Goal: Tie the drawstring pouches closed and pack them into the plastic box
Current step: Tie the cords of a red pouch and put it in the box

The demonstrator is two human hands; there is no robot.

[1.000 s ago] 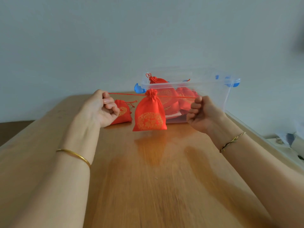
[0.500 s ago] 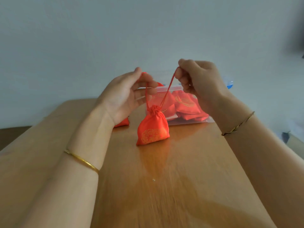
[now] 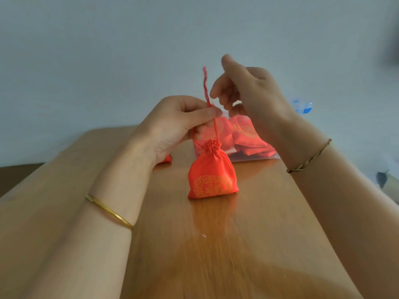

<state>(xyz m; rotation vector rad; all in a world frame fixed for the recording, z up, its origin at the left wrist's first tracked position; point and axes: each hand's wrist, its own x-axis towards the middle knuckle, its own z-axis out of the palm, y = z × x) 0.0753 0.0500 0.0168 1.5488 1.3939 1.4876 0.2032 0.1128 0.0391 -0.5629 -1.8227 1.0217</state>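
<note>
Below the left fingers [image 3: 207,114], the pouch [image 3: 212,175] stands upright on the surface [image 3: 237,244], neck cinched. Vs 0.5 s ago: the right hand [image 3: 248,93] has let go of its strand. The left hand [image 3: 177,124] now pinches the drawstring [image 3: 206,87] between thumb and forefinger, its ends sticking up above the pinch. Right fingers are loosely curled, holding nothing, just right of the cord. Beyond both hands: the plastic box [image 3: 254,157] with packed pouches [image 3: 248,134]. A second pouch [image 3: 165,159] peeks out behind the left wrist. The gold print is too blurred to read.
</note>
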